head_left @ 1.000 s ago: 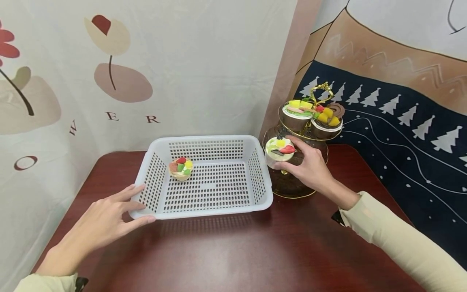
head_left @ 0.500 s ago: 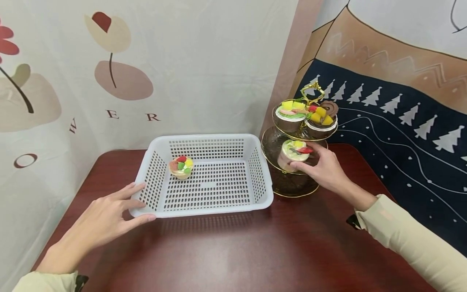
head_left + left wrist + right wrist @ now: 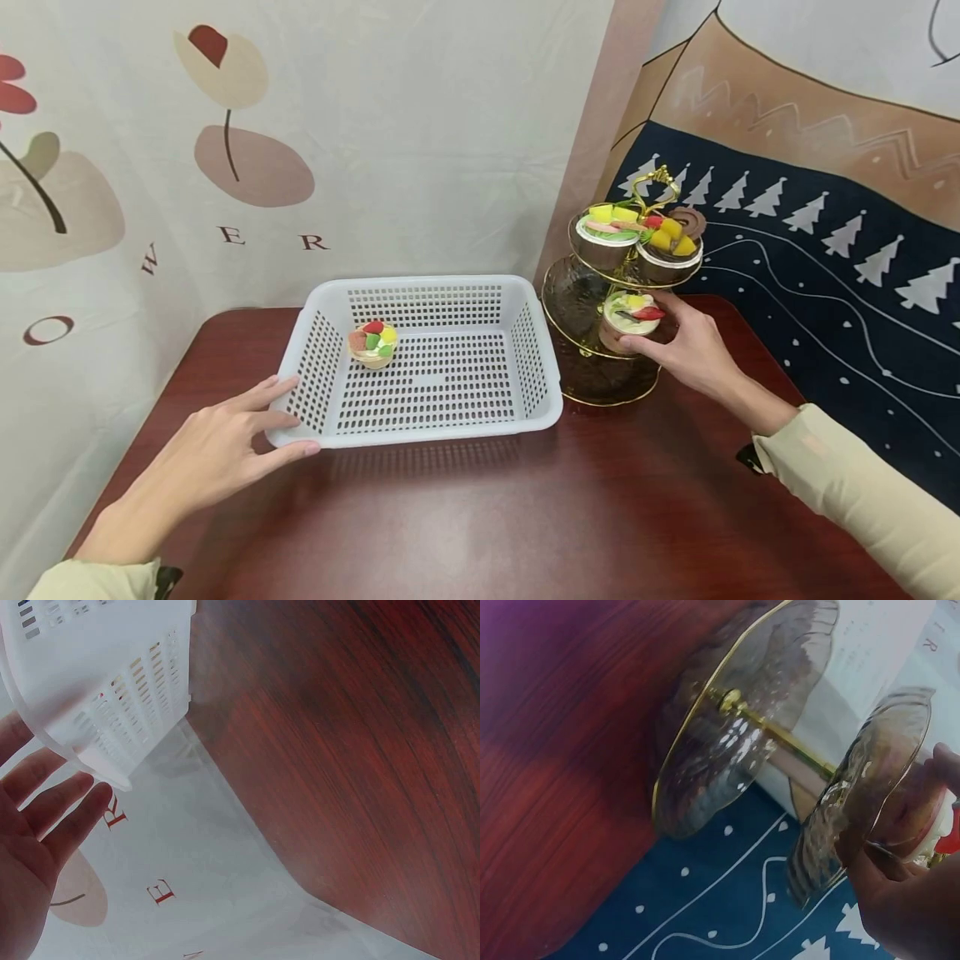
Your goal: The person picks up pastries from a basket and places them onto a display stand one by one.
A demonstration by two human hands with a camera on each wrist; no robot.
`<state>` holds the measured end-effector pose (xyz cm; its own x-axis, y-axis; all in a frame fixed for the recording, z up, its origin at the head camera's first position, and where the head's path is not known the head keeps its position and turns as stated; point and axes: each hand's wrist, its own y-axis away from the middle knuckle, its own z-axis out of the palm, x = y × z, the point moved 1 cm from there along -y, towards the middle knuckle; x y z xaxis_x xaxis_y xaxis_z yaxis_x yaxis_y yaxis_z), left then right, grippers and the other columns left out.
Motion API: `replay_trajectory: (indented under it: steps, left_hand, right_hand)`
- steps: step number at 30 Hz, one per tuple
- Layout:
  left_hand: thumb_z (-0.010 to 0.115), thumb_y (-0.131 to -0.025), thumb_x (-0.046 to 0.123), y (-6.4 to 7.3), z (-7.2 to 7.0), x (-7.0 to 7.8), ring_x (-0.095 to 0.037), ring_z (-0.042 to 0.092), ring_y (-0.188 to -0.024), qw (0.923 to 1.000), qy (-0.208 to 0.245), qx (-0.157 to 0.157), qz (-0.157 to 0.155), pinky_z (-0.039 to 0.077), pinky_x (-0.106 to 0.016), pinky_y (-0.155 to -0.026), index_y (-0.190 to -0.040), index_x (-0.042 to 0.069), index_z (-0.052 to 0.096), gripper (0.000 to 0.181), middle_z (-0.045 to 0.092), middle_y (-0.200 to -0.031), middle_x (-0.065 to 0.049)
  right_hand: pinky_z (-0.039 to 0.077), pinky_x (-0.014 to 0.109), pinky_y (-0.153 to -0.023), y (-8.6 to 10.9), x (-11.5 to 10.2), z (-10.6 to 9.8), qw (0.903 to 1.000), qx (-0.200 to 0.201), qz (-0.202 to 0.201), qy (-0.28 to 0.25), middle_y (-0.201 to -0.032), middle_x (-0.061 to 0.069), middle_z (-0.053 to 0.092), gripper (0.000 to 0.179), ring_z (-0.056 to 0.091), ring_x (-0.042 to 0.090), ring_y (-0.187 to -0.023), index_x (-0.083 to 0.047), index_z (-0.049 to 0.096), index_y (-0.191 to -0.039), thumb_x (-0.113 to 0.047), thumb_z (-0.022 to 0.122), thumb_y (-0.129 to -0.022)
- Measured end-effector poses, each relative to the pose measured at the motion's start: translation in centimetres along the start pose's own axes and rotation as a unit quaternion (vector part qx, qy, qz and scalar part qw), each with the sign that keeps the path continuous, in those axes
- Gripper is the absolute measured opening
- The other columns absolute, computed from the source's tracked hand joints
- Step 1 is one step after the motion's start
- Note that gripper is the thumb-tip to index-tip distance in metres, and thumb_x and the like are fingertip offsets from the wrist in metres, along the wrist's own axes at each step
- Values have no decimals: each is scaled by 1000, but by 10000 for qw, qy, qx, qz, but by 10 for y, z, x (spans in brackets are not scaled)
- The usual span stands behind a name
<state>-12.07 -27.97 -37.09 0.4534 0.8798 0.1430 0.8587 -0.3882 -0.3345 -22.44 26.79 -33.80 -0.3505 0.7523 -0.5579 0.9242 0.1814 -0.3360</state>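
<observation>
My right hand (image 3: 693,346) grips a small cream-topped cake cup (image 3: 628,323) with red and yellow toppings, thumb at the front and fingers at the far side. The cup is at the middle tier of a clear, gold-rimmed three-tier stand (image 3: 566,304). In the right wrist view the cup shows partly through that tier, partly hidden by the hand. My left hand (image 3: 217,450) rests at the near left corner of a white plastic basket (image 3: 431,440), its fingers extended along the rim. A small fruit-topped tart (image 3: 372,344) sits inside the basket, towards the left.
On the top tier stand a cake cup with yellow cubes (image 3: 609,229) and a dark one with fruit and a brown biscuit (image 3: 670,246). A gold handle (image 3: 660,185) rises above them. Printed curtains hang behind the dark red table (image 3: 465,517).
My right hand has carried the cake cup rightwards, from beside the basket's right edge onto the stand's middle tier. The stand's top has swayed left and back. My left hand stays put.
</observation>
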Motion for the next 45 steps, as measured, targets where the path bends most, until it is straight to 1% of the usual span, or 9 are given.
replay_trajectory:
  steps: [14, 17, 20, 24, 30, 33, 37, 41, 45]
  left_hand:
    - [79, -75, 59, 0, -1, 1, -26, 71, -92, 10000, -1, -69, -38, 49, -45, -62, -90, 21, 81, 41, 62, -134, -10]
    - [79, -75, 58, 0, -1, 1, -28, 71, -95, 10000, 4, -56, -13, 49, -45, -61, -90, 20, 81, 41, 62, -134, -10]
    - [79, -75, 58, 0, -1, 1, -30, 70, -97, 10000, -1, -39, 10, 49, -45, -61, -90, 20, 81, 41, 63, -134, -10]
    - [80, -74, 58, 0, -1, 1, -31, 69, -100, 10000, 7, 9, 42, 49, -46, -62, -89, 21, 81, 40, 63, -133, -10]
    - [81, -74, 57, -1, -2, 1, -29, 70, -98, 10000, 16, 48, 56, 49, -45, -61, -89, 21, 81, 39, 63, -133, -10]
    - [80, -74, 57, -1, -2, 1, -29, 70, -96, 10000, 20, 2, 38, 49, -45, -61, -90, 21, 81, 40, 63, -133, -10]
    - [80, -74, 58, -1, -2, 1, -28, 71, -96, 10000, 16, -6, 45, 49, -44, -61, -89, 20, 81, 40, 63, -132, -10]
    - [80, -74, 58, -1, -2, 1, -23, 72, -87, 10000, -7, 0, 35, 48, -42, -59, -88, 21, 81, 40, 64, -132, -11]
    - [80, -74, 58, -1, -1, 0, -13, 70, -77, 10000, 2, 9, 45, 48, -41, -59, -89, 21, 81, 40, 63, -133, -10]
  right_hand:
    - [45, 21, -71, -1, 15, -8, 9997, 93, 32, 231, -116, 18, 65, 66, 63, 28, -94, -4, 51, -138, -27, 81, -84]
    - [47, 32, -76, -1, 14, -8, 9997, 110, 54, 213, -118, 18, 64, 67, 62, 29, -97, -5, 50, -139, -27, 82, -84]
    - [45, 49, -89, 0, 12, -8, 9993, 226, -45, 298, -130, 18, 58, 73, 57, 34, -111, -7, 47, -142, -27, 83, -82]
    - [37, 60, -98, 2, 6, -8, 9945, 574, -574, 658, -139, 18, 52, 76, 49, 39, -124, -7, 48, -142, -25, 85, -78]
    - [37, 59, -98, 2, -7, -1, 9788, 801, -1551, 1069, -126, 19, 61, 61, 49, 39, -123, -1, 62, -125, -22, 86, -73]
    - [35, 58, -103, 3, -19, 7, 9744, 704, -1809, 1134, -130, 19, 62, 66, 50, 38, -126, -2, 62, -130, -26, 86, -74]
    - [33, 55, -109, 2, -41, 20, 9777, 423, -1845, 909, -140, 13, 58, 72, 50, 32, -131, -9, 58, -139, -32, 85, -76]
    - [34, 55, -109, -10, -65, 33, 9856, -17, -1664, 316, -151, 7, 47, 80, 42, 27, -139, -16, 47, -149, -34, 84, -79]
    - [33, 53, -110, -29, -85, 48, 9857, -529, -1515, -509, -156, 5, 39, 88, 38, 25, -142, -18, 36, -155, -31, 83, -82]
